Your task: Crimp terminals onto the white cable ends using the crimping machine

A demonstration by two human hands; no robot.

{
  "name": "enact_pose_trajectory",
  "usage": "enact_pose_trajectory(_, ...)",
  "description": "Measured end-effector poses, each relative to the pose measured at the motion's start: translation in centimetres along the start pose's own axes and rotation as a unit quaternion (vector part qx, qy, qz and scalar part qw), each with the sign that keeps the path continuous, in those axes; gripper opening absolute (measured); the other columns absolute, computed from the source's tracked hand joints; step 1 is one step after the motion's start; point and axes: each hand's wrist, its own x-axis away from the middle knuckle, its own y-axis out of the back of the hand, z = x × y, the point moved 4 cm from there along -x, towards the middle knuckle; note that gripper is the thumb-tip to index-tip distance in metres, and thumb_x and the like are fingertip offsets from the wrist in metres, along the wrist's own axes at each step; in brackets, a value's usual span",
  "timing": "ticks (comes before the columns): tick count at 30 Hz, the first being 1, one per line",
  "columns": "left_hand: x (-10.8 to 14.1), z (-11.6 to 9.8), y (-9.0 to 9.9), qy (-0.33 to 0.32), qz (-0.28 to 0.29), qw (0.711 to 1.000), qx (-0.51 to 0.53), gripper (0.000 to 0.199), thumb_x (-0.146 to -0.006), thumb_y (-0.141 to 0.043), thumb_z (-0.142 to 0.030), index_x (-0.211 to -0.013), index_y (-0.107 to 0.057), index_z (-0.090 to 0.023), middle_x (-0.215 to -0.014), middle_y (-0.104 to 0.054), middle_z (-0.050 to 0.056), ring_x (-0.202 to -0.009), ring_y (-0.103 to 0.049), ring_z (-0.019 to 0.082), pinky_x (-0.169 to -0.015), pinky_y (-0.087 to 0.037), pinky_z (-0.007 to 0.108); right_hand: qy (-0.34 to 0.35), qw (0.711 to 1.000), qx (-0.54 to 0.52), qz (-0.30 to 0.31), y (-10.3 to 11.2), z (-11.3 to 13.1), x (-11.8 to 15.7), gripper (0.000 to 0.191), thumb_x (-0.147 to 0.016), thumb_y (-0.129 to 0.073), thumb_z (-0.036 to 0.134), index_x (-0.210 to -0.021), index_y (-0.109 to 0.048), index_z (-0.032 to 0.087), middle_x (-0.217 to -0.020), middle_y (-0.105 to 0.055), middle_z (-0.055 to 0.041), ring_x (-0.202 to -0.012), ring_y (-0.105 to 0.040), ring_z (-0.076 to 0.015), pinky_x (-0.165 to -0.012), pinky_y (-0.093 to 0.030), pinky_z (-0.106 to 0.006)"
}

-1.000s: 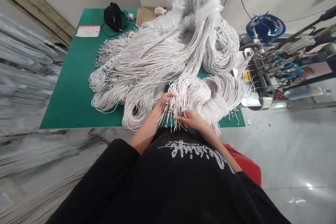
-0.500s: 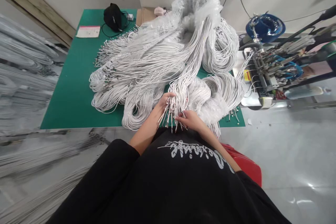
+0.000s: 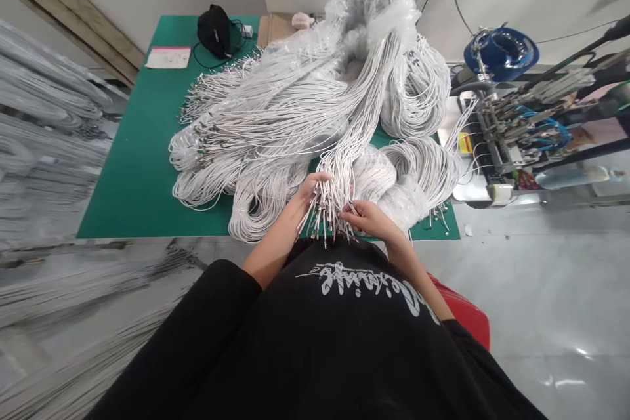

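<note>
A thick bundle of white cables [image 3: 339,151] runs down from the big heap to the near edge of the green table. My left hand [image 3: 311,188] is wrapped round this bundle close to its ends, partly hidden behind the strands. Loose cable ends with small metal tips [image 3: 325,216] fan out below it, over the front of the black shirt. On the right side of the fan, my right hand [image 3: 364,218] pinches a cable end between thumb and fingers. Its exact tip is too small to make out.
Bagged coils of white cable [image 3: 275,111] cover much of the green table [image 3: 132,164]. A black pouch [image 3: 214,33] and a paper pad [image 3: 168,58] lie at the back left. A machine with a blue bowl [image 3: 502,56] stands on the right. A red stool [image 3: 462,315] is behind me.
My right hand has moved a little to the right, away from the middle of the cable ends. My left hand keeps its hold on the bundle.
</note>
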Motion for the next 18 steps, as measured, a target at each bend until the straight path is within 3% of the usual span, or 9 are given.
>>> enact_pose_trajectory(4,0.1,-0.7,-0.4,-0.009,0.005,1.0,0.014,0.036,-0.073,-0.057,-0.043,-0.097,-0.064,-0.017,-0.067,-0.068,0.009,-0.076,-0.064,0.026,-0.073,-0.046,0.035,0.005,0.999,-0.038,-0.005,0.5,-0.5,-0.2,0.034,-0.085,-0.048,0.043,-0.063,-0.043,0.018,-0.054,-0.042,0.0048,-0.051,-0.037,-0.0083,-0.051,-0.028,-0.023)
enact_pose_trajectory(8,0.3,-1.4,-0.7,-0.004,0.011,1.0,0.022,0.037,-0.072,-0.057,-0.042,-0.099,-0.064,-0.018,-0.068,-0.068,0.008,-0.078,-0.064,0.026,-0.075,-0.046,0.035,-0.014,0.983,-0.181,0.019,0.4,-1.2,-0.4,0.032,-0.087,-0.045,0.046,-0.069,-0.043,0.019,-0.057,-0.043,0.0043,-0.049,-0.037,-0.0078,-0.047,-0.028,-0.022)
enact_pose_trajectory(13,0.6,-1.6,-0.7,0.001,0.009,1.0,0.021,0.033,-0.074,-0.056,-0.04,-0.095,-0.065,-0.017,-0.067,-0.068,0.008,-0.077,-0.064,0.027,-0.075,-0.047,0.037,-0.039,0.937,-0.341,0.057,-0.1,-1.3,-0.3,0.025,-0.086,-0.05,0.04,-0.074,-0.046,0.018,-0.064,-0.048,0.0023,-0.049,-0.039,-0.0072,-0.045,-0.028,-0.021)
enact_pose_trajectory(18,0.3,-1.0,-0.4,-0.002,0.024,1.0,0.008,0.033,-0.072,-0.059,-0.042,-0.092,-0.066,-0.017,-0.066,-0.067,0.008,-0.073,-0.064,0.024,-0.074,-0.047,0.035,-0.06,0.873,-0.472,0.103,-0.6,-0.3,-0.2,0.012,-0.078,-0.057,0.02,-0.085,-0.048,0.018,-0.062,-0.045,0.0044,-0.05,-0.04,-0.007,-0.048,-0.034,-0.021)
